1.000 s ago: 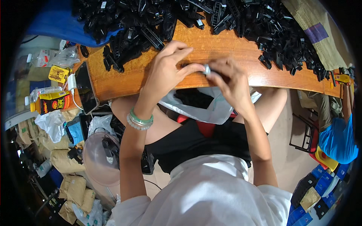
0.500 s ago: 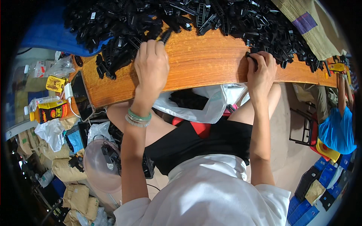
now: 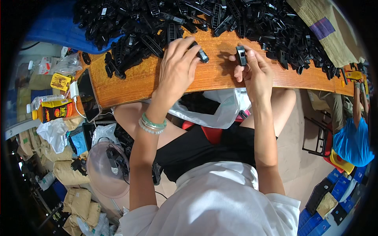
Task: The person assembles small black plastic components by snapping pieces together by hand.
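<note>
My left hand (image 3: 178,67) is over the wooden table, its fingers closed around a long, dark black plastic piece (image 3: 202,56) whose end sticks out past the fingertips. Across from it, my right hand (image 3: 256,72) pinches a small black plastic clip-like part (image 3: 241,56) with a slot in it, held upright. A gap of bare wood separates the two pieces. Behind my left hand spreads a pile of long black plastic pieces (image 3: 134,47), several with ladder-like slots. Past my right hand lies a heap of smaller black parts (image 3: 281,43).
A blue tray (image 3: 59,35) lies under the left pile; a tan sack (image 3: 319,33) is at the far right. A white plastic bag (image 3: 220,118) hangs at the table's near edge. Bottles (image 3: 55,112) and a phone (image 3: 87,94) sit left. A person in blue (image 3: 352,141) is at right.
My left hand has come away from the pile, moving right with a long black piece. My right hand has left the small-parts heap, moving left with the clip-like part, now turned into view.
</note>
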The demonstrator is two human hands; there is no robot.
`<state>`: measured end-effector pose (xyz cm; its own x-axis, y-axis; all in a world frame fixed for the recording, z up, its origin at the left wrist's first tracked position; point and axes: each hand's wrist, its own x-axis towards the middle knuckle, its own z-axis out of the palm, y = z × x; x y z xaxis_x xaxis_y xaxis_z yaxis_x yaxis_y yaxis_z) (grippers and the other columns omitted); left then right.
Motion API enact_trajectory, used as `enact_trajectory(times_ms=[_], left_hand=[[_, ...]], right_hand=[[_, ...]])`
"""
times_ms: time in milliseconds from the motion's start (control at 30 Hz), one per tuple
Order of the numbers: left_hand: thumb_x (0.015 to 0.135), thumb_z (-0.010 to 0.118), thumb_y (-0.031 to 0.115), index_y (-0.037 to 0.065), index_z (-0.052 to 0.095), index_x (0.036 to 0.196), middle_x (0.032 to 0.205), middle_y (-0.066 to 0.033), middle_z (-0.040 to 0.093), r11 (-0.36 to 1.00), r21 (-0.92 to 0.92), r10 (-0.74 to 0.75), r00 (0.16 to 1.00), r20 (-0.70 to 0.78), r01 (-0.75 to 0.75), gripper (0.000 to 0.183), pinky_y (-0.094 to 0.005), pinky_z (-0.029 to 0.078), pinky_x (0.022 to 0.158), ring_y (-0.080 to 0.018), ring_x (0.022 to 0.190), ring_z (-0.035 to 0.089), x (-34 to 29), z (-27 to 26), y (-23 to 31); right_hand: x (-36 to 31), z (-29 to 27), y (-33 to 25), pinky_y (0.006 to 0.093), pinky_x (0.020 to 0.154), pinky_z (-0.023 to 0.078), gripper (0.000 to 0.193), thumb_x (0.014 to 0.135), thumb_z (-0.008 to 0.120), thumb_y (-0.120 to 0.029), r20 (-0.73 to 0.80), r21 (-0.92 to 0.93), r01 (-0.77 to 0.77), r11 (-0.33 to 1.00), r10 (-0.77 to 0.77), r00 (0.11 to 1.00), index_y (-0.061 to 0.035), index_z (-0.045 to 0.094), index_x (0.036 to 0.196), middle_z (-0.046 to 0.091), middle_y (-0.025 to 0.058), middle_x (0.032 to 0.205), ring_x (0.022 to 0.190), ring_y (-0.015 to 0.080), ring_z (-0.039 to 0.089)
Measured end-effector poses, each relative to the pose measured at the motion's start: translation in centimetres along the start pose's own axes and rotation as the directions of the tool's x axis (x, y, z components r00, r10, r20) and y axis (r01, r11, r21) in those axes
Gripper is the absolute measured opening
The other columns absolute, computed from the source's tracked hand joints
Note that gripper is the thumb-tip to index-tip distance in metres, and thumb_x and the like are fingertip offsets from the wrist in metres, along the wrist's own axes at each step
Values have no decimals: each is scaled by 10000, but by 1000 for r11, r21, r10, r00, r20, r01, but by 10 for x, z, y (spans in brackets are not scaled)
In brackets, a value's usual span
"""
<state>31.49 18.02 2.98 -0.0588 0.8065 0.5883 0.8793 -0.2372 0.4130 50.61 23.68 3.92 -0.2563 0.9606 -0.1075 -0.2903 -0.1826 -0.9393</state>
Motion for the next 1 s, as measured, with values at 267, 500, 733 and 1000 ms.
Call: enact_trajectory(times_ms=[267, 500, 733, 1000], left_hand=[[763, 722, 57, 2, 642, 1056, 1090, -162, 605, 996, -75, 56, 998, 37, -53, 309, -402, 487, 845, -322, 1023, 572, -6, 10, 13], [802, 609, -61, -36, 569, 1155, 1042, -171, 658, 987, -149, -62, 998, -32, 57, 356, -399, 519, 805, -340, 956, 632, -9, 8, 15], [810, 540, -105, -40, 562, 1135, 1033, -164, 686, 985, -158, -82, 995, -64, 71, 332, -366, 545, 755, -318, 929, 660, -9, 8, 13], [781, 536, -111, -33, 588, 1091, 1002, -146, 700, 988, -140, -75, 996, -56, 67, 324, -373, 528, 791, -314, 908, 661, -10, 8, 14]], right_hand=[[-10, 8, 10, 357, 706, 443, 342, 828, 671, -68, 247, -675, 373, 636, -282, 927, 49, 625, 1146, 571, 168, 786, 724, 296, 542], [-14, 17, 17, 342, 711, 428, 286, 738, 755, -64, 233, -769, 434, 469, -426, 874, 47, 697, 995, 582, 127, 790, 770, 259, 513], [-18, 16, 17, 347, 733, 421, 273, 739, 750, -54, 172, -808, 356, 469, -391, 904, 36, 704, 992, 579, 112, 805, 777, 247, 495], [-28, 18, 26, 347, 734, 414, 262, 711, 769, -41, 165, -774, 423, 472, -494, 854, 24, 694, 953, 575, 105, 851, 809, 260, 501]])
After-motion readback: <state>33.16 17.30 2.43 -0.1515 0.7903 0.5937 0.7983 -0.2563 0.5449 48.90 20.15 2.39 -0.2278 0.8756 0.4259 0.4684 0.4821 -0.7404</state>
